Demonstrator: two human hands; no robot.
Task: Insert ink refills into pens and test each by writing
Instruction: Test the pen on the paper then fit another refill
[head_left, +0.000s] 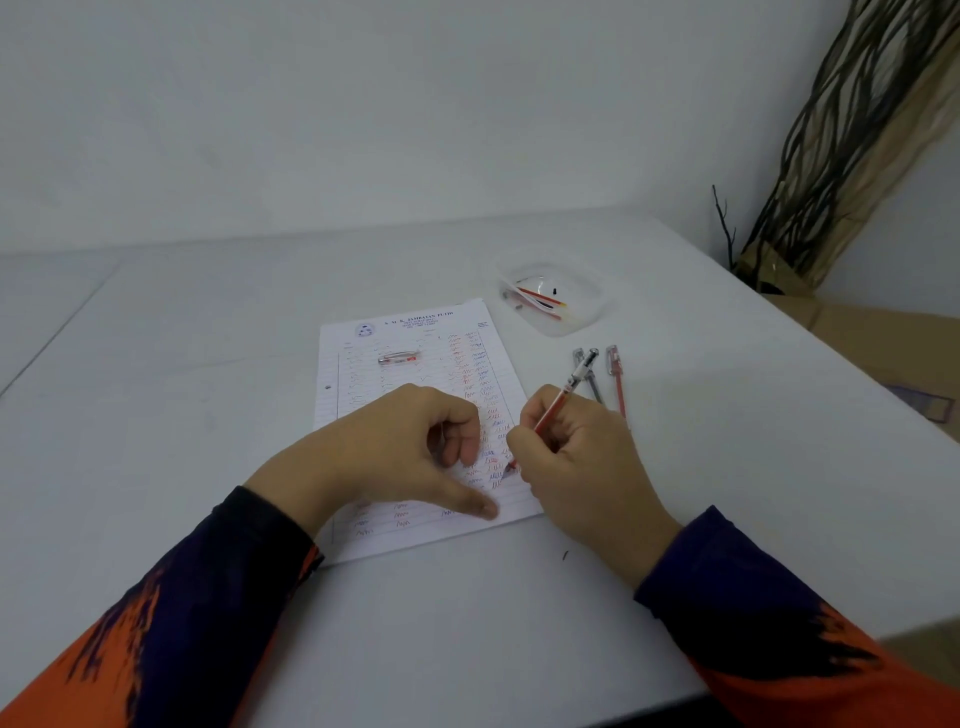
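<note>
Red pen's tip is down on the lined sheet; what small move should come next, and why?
Probably a short squiggle beside the last marks: the right hand grips the red pen with its tip at the lined sheet, while the left hand presses the paper flat, thumb near the lower edge.

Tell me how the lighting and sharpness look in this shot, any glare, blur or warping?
Head view: soft, even, rather dim light, only faint shadows under the hands; a small glare spot on the clear tub; wide-angle warping bends the table edges; small scribbles on the paper are too soft to read, and the pen tip is slightly blurred.
</note>
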